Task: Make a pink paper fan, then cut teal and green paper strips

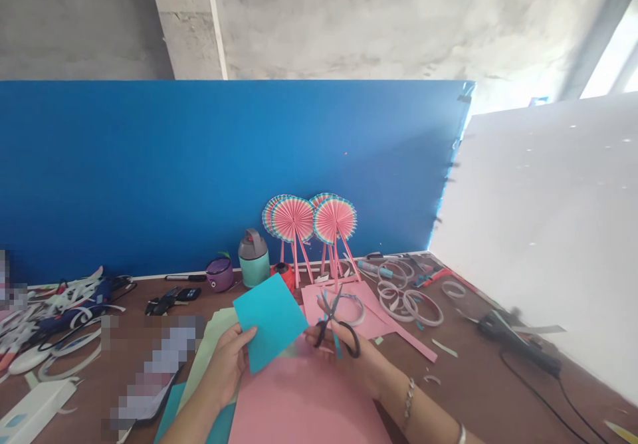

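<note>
Seen from the person's own head, two bare forearms reach in from the bottom of the view over a brown bench (463, 391). The left hand (226, 364) holds a square of teal card (269, 328) up at the centre of the view, fingers closed on its lower left edge, with the thumb on top. The card is flat, plain and unmarked. It looks light and fairly stiff, likely to hold its shape but crease if bent, and its free edges look the easiest place to grip.

Just beside it at about 3 o'clock, the right hand (343, 357) has its fingers closed through the black loops of a pair of scissors (329, 318). The blades stand apart in a narrow V, pointing at 12 o'clock, not touching the card.

A large pink paper sheet (304, 401) lies under the hands at 6 o'clock. At 12 o'clock, pink paper fans (314, 221) on sticks lean against a blue board (199, 165). White paper rings (409, 301) lie at about 2 o'clock.
</note>
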A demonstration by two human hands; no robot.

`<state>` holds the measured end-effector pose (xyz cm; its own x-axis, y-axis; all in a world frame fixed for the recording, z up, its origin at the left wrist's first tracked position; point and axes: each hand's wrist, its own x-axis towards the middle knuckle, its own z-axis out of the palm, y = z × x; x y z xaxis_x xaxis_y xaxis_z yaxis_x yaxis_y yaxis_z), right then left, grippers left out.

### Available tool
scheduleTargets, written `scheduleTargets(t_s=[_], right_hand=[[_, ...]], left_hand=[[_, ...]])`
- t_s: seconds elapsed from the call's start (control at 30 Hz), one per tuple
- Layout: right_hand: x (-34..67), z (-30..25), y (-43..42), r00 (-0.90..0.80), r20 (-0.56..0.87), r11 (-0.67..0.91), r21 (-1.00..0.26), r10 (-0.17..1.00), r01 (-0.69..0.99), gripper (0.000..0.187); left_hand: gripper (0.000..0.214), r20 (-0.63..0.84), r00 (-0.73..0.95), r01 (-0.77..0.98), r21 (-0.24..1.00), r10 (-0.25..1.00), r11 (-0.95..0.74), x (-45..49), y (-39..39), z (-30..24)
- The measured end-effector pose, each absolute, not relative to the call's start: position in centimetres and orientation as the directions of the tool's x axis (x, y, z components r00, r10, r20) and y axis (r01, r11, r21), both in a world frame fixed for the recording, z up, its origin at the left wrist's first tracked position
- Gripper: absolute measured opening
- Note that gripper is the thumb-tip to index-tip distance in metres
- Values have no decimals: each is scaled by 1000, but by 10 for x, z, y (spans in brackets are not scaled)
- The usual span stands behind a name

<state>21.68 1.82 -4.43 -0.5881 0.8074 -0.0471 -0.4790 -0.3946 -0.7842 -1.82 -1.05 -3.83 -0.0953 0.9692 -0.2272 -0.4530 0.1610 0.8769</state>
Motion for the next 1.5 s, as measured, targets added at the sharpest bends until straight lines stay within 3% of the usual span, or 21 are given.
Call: scheduleTargets(t_s=[0.1,0.23,0.37,0.43,0.57,0.9,1.0,1.1,1.2,1.3,1.43,1.5], right_hand=[[220,-45,18,-663,30,-309,-869,748,-388,62],[217,-56,18,-743,-128,-435,-869,657,-235,57],[215,-63,25,-525,-146,-406,-810,839,-424,61],[220,-62,29,-496,-136,-371,-831,858,-414,62],[227,-52,28,-793,-132,-558,-778,594,-289,71],[231,-43,24,-701,39,-462,-726,712,-509,73],[245,-39,30,-579,95,-373,-679,810,-632,63],[251,-38,30,-709,60,-391,-800,703,-455,76],[240,-40,24,-688,74,-239,-906,722,-348,66],[223,-45,17,-807,38,-238,-947,589,-218,70],[214,-51,14,-736,26,-254,-930,677,-266,70],[218,-51,15,-765,16,-260,-936,644,-238,72]], left_hand=[[15,-215,-91,-451,879,972,152,-17,-11,-37],[10,-209,-113,-441,886,971,140,-18,-13,-35],[9,-221,-141,-468,874,965,132,-19,-13,-34],[10,-229,-151,-484,865,962,130,-20,-13,-33],[10,-232,-139,-495,858,963,136,-19,-12,-34],[13,-343,-214,-516,835,914,192,-17,-13,-24],[14,-359,-210,-531,823,909,202,-17,-13,-25],[10,-346,-188,-537,820,919,198,-16,-14,-28],[10,-313,-169,-528,830,935,182,-15,-14,-30],[12,-285,-161,-549,821,945,154,-17,-11,-33],[14,-322,-208,-569,808,924,154,-22,-8,-37],[14,-367,-231,-590,789,901,170,-22,-9,-37]])
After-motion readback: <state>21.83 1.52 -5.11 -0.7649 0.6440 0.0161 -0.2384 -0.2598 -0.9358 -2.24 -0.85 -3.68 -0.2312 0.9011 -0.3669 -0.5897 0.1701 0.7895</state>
